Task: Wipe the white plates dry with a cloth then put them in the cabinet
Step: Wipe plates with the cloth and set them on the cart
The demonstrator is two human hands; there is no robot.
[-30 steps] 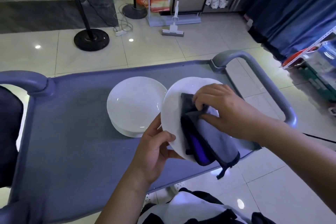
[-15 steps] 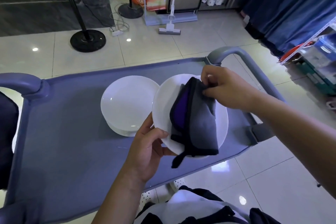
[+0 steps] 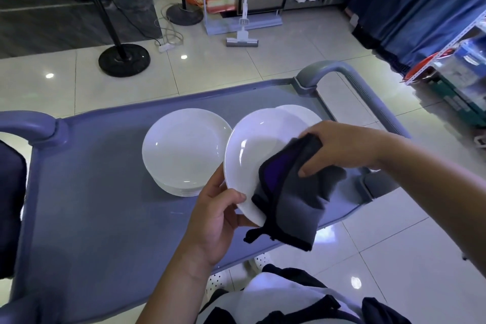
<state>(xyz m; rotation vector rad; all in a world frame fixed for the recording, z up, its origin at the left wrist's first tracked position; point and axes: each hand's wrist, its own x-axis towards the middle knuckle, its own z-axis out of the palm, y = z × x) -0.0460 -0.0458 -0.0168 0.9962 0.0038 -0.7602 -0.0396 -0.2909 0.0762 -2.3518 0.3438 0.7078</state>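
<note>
My left hand [image 3: 215, 216] grips the lower rim of a white plate [image 3: 260, 147], tilted above the cart. My right hand [image 3: 344, 147] holds a grey cloth [image 3: 294, 197] with a black edge and purple lining against the plate's right side; the cloth hangs down past the plate's lower edge. A stack of several white plates [image 3: 184, 150] stands on the cart to the left of the held plate. Another white plate [image 3: 297, 112] peeks out behind the held one. No cabinet is in view.
The plates stand on a blue-grey cart [image 3: 100, 205] with curved handles at left [image 3: 26, 126] and right [image 3: 349, 79]. On the tiled floor beyond are a black stand base [image 3: 123, 59], a mop [image 3: 243, 39] and cables. Blue curtains and a shelf [image 3: 457, 66] lie at right.
My right hand has slid the cloth from the plate's upper middle down and to the right, uncovering most of the plate's face. The plate has tilted a little in my left hand.
</note>
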